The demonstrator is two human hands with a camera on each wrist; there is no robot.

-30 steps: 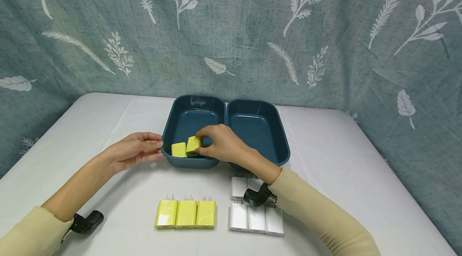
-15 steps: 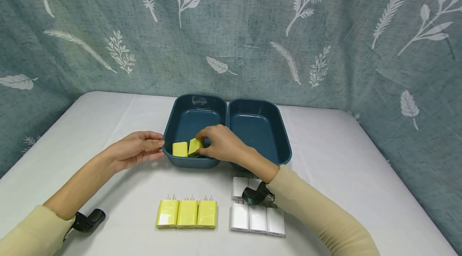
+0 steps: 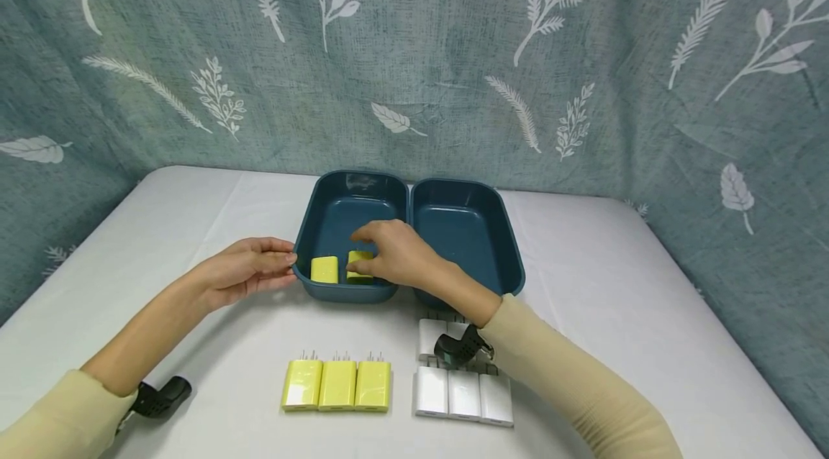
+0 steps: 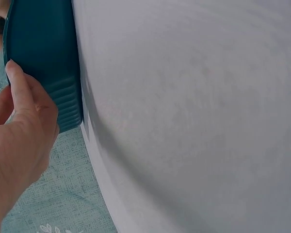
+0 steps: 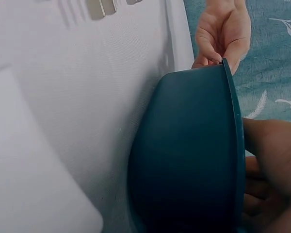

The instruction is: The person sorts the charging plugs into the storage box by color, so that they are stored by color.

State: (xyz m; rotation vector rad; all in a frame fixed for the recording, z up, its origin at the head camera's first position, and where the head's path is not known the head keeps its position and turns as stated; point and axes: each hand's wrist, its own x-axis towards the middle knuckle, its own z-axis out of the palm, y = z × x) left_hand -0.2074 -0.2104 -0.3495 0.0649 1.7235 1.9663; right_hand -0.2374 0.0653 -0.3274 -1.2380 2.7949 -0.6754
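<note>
In the head view my left hand (image 3: 249,272) pinches the left rim of a dark blue plastic bin (image 3: 352,293); the left wrist view has the thumb and fingers at the rim. Over the front of this bin is my right hand (image 3: 404,254), thumb and index finger spread apart. Just under them a yellow charger plug (image 3: 360,273) lies on the bin floor, partly covered by the thumb. Left of it rests another yellow charger plug (image 3: 324,270), a small gap between them. The bin wall (image 5: 189,141) hides the plugs in the right wrist view.
A second dark blue bin (image 3: 460,229) adjoins on the right. On the white table in front lie a row of yellow charger plugs (image 3: 337,385) and several white charger plugs (image 3: 463,394), some under the right wrist. A patterned green cloth (image 3: 414,49) hangs behind.
The yellow plug held tilted by my right hand has gone down flat into the bin, and the thumb and index finger have parted from it. My left hand stays at the rim.
</note>
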